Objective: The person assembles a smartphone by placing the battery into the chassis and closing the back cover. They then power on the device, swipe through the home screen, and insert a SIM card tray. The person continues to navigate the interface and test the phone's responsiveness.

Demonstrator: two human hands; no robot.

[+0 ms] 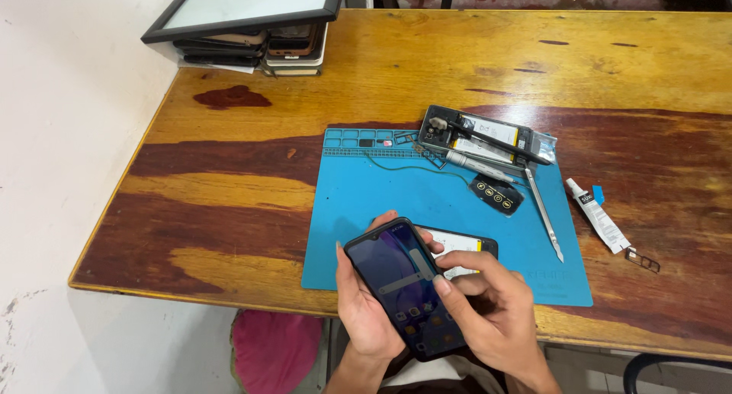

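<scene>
The left hand (364, 306) cradles a dark smartphone (404, 287) from beneath, its fingers wrapped around the left edge and the screen lit and facing up. The right hand (492, 310) closes on the phone's right side, fingers curled, with the thumb (450, 287) pressed on the glass near the middle of the screen.

Just beyond the right fingertips, touching the far side of the held phone, lies an opened phone body (461, 245) on the blue repair mat (366, 203). Farther out from the fingers sits a small black camera cover (497, 193), then a second opened phone shell (476, 138) that serves as a tray (a black brush handle and a grey pen-like tool lie across it). A pair of tweezers (545, 215) lies to the right of the fingers on the mat, and a white glue tube (597, 215) rests past the mat's edge on the wooden table (229, 196). The mat's small compartments (370, 138) along its far edge hold a few tiny parts, too small to make out.
</scene>
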